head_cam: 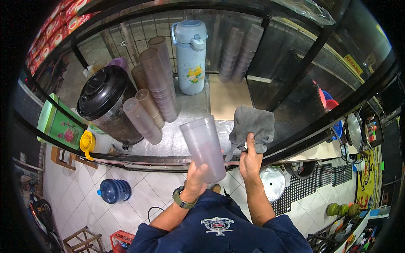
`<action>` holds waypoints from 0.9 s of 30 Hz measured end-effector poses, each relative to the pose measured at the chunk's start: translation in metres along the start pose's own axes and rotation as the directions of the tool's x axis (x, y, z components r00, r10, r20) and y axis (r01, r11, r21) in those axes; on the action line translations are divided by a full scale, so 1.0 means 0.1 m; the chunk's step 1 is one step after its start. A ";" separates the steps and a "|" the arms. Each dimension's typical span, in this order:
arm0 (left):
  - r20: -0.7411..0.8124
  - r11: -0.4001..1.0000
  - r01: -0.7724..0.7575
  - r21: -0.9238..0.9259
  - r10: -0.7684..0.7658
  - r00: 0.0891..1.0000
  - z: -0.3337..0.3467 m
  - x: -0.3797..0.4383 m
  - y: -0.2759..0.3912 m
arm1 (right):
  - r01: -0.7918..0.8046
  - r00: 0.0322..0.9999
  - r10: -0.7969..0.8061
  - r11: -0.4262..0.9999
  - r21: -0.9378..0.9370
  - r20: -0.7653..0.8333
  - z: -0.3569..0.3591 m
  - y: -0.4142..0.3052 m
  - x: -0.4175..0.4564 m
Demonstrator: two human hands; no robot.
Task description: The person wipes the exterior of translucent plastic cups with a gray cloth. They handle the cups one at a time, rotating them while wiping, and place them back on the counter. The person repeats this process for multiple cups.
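Note:
My left hand (pixel 196 177) is closed around the lower part of a translucent plastic tumbler (pixel 204 145), tilted with its rim away from me. In my right hand (pixel 251 161) a bunched grey cloth (pixel 253 125) is pinched under the thumb, apart from the tumbler. Both are held over the front edge of a metal-topped counter (pixel 186 107). To the left on it stand nested stacks of similar tumblers (pixel 158 82), with a shorter stack (pixel 143 121) in front. Two more stacks (pixel 242 53) stand at the back right.
A blue flowered pump flask (pixel 191 60) stands at the back. Left are a black-lidded drink container (pixel 107 101), a yellow citrus juicer (pixel 87 141) and a green box (pixel 60 121). A black frame post (pixel 294 72) rises at right. A blue water jug (pixel 115 191) lies on the tiled floor.

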State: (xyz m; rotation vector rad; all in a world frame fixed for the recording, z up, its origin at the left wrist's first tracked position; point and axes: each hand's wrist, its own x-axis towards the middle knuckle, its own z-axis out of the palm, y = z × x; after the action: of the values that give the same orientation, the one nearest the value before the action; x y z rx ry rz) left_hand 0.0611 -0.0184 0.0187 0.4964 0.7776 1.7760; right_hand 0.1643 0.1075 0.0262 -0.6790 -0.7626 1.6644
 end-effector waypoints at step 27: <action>0.091 0.977 0.101 -0.187 -0.086 0.992 -0.50 0.14 0.16 | -0.386 0.850 0.476 0.854 -0.350 0.224 -0.14 -0.37 0.23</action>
State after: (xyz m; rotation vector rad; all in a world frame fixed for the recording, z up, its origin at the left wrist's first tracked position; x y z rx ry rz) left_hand 0.0124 -0.0213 -0.0058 0.3958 0.5567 1.7109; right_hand 0.1921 0.1376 0.0452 -0.8629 -1.1580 2.1299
